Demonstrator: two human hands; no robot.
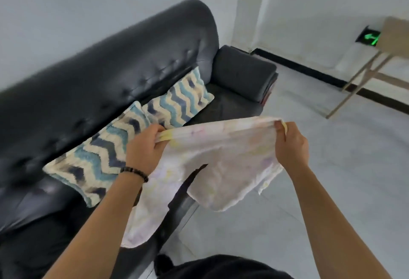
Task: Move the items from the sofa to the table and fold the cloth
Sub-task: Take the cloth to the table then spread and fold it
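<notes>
Both arms reach forward. The left hand [145, 145] and right hand [291, 143] each pinch one top corner of the cloth [221, 157], holding it stretched in the air beside the sofa [110, 61]. The cloth is thin, pale and wrinkled. Two wavy-patterned pillows [106, 157] lie on the shiny black seat.

Green lit arrow sign [369, 39], low on wall [309, 17]

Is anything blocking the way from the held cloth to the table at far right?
Nothing visible does. The left hand and right hand grip the cloth by its top edge; only bare floor lies between it and the table.
</notes>
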